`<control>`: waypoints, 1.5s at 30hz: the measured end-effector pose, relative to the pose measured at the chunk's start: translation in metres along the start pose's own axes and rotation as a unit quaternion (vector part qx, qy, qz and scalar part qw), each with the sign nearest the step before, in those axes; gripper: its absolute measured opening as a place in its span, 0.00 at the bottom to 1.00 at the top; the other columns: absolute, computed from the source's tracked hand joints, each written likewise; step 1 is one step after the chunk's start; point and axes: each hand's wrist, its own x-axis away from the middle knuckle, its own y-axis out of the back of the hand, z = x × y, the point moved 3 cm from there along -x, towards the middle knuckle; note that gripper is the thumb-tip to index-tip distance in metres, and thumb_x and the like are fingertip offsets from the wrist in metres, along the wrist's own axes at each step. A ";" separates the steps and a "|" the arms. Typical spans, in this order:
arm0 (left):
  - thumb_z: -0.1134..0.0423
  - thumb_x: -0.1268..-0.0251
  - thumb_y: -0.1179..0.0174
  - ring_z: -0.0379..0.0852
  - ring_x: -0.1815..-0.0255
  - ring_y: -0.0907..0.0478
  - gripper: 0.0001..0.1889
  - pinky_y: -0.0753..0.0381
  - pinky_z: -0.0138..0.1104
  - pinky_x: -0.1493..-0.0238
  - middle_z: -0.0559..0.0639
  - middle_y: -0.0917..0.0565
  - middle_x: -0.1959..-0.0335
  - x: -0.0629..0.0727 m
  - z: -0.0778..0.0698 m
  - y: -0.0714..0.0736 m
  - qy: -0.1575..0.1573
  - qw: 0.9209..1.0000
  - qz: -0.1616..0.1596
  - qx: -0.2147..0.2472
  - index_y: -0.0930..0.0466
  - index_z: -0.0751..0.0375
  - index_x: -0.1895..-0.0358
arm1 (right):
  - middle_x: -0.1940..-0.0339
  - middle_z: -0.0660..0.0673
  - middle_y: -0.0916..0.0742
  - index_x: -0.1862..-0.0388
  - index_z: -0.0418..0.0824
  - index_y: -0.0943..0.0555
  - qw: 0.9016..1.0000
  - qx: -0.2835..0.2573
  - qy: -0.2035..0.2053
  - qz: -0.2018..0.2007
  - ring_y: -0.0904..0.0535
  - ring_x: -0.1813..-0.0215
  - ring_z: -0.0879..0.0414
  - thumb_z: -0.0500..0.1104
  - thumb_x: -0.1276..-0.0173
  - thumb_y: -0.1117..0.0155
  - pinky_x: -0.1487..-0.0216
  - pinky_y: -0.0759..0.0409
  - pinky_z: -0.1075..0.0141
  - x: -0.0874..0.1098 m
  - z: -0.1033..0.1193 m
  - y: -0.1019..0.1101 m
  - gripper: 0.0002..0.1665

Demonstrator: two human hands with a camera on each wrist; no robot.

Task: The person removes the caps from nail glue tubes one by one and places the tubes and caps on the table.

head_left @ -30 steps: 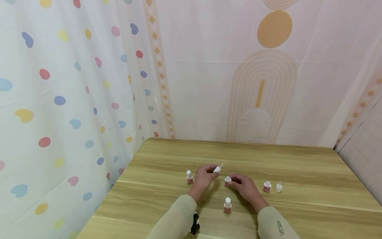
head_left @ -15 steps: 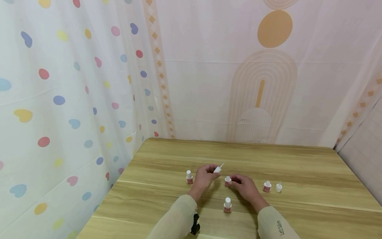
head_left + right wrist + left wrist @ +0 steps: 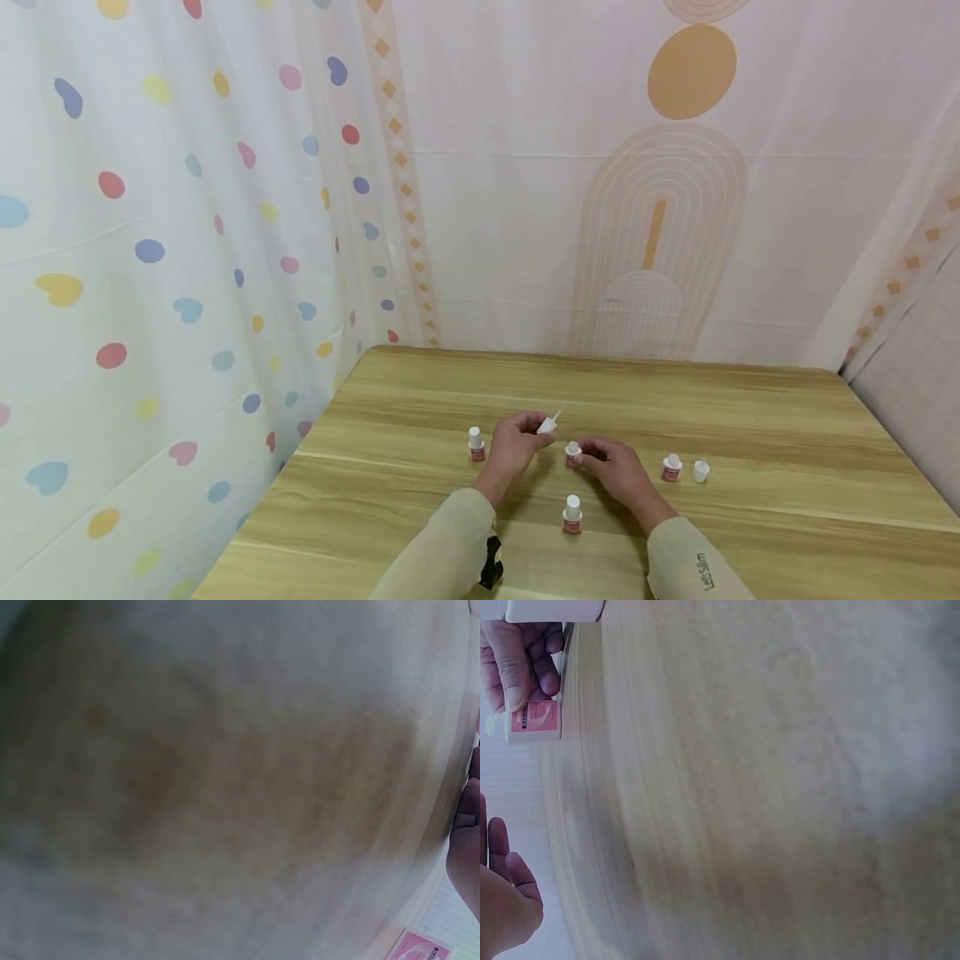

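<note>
My left hand (image 3: 513,450) pinches a white brush cap (image 3: 547,426), its thin brush pointing up and away to the right. Just right of it, my right hand (image 3: 615,468) grips a small white bottle with a pink-red label (image 3: 572,455), which stands upright and uncapped on the table. In the left wrist view the right thumb presses on the side of that bottle (image 3: 536,724), while the left hand (image 3: 510,900) shows at the lower left, the cap out of sight. Only part of the right hand (image 3: 466,840) appears in the right wrist view.
On the wooden table (image 3: 360,517) stand a capped bottle (image 3: 476,445) left of the hands and another capped bottle (image 3: 572,516) between the forearms. An uncapped bottle (image 3: 671,468) is at the right, beside a loose brush cap (image 3: 701,472) standing brush up. Curtains (image 3: 510,208) hang behind.
</note>
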 end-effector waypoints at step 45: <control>0.69 0.40 0.30 0.42 0.62 0.23 0.09 0.23 0.33 0.61 0.49 0.17 0.64 0.002 -0.001 0.000 -0.003 1.000 -0.002 -0.007 0.16 0.66 0.57 | 0.62 0.51 0.12 0.58 0.42 0.14 1.000 0.012 0.006 -0.001 0.19 0.54 0.56 0.39 0.31 0.33 0.48 0.24 0.56 -0.001 -0.002 0.000 0.05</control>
